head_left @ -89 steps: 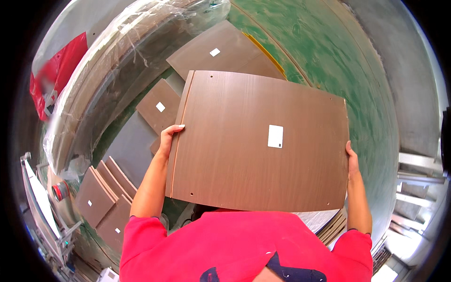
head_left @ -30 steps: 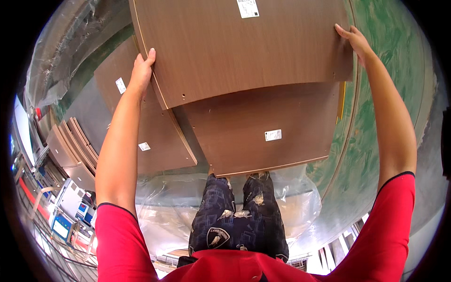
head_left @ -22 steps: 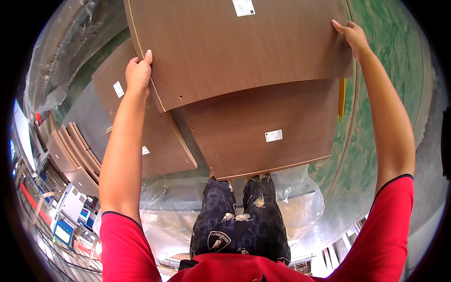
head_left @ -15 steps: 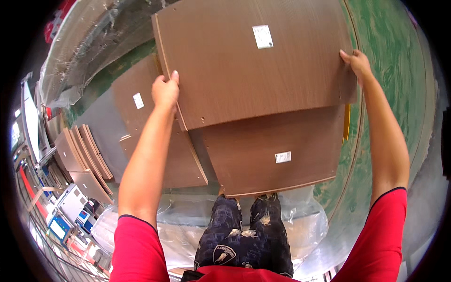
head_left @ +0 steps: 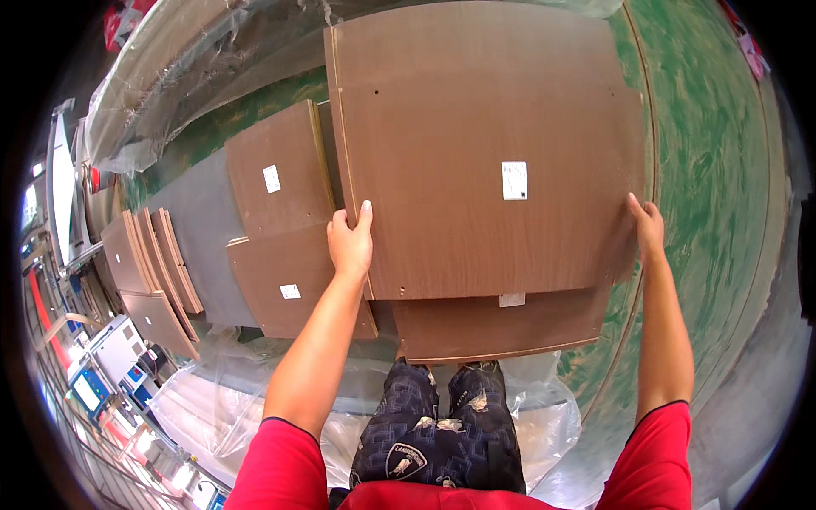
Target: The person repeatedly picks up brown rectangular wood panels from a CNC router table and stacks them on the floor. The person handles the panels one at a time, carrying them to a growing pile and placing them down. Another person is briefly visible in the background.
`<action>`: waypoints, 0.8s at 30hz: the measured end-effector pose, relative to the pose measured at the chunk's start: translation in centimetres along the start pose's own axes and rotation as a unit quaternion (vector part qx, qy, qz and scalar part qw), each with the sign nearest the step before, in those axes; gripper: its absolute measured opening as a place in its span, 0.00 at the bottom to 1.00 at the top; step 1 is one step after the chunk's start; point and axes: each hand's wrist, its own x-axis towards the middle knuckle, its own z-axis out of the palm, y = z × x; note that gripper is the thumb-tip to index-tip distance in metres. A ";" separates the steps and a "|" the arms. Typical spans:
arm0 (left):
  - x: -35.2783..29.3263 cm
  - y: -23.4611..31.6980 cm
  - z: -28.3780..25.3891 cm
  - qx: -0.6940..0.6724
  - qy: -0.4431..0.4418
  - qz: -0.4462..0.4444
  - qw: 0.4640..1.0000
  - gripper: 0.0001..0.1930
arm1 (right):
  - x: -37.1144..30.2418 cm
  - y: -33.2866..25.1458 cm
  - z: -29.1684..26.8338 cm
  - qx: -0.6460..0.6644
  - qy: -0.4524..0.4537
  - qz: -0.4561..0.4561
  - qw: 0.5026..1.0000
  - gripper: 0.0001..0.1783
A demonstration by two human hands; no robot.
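Observation:
A large brown wood-look panel (head_left: 442,221) with a white label is held between my hands. My left hand (head_left: 350,242) is closed on its left edge, thumb on top. My right hand (head_left: 648,228) grips the right edge, thumb uppermost and the other fingers mostly hidden. Beneath it, a second brown panel (head_left: 497,331) shows along its near side, with part of its white label covered. Whether the upper panel rests on anything at its far end I cannot tell.
To the left lie stacks of brown panels (head_left: 276,204) with white labels. Farther left are several smaller boards (head_left: 153,263). Clear plastic wrap (head_left: 204,408) bunches near my legs, and a plastic-covered bundle (head_left: 187,68) lies far left. Green flooring (head_left: 705,187) extends on the right.
Both hands have drawn the upper panel toward me and slightly right. It now covers more of the panel beneath, and more of the stacks on the left shows.

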 end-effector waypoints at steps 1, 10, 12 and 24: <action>-0.4 -0.9 0.4 0.015 0.000 -0.018 1.000 0.34 | -0.5 0.9 0.2 0.001 0.019 0.015 1.000 0.33; -1.7 -2.2 2.3 -0.125 0.041 -0.072 0.989 0.38 | 0.0 6.6 1.5 0.135 0.090 0.008 0.987 0.43; -0.7 -3.2 1.9 -0.233 0.045 -0.109 0.965 0.40 | -0.7 4.3 2.0 0.153 0.105 0.086 0.979 0.45; -15.1 -12.9 1.5 -0.392 0.072 -0.183 0.899 0.41 | -11.7 18.1 -0.7 0.316 0.150 0.162 0.923 0.40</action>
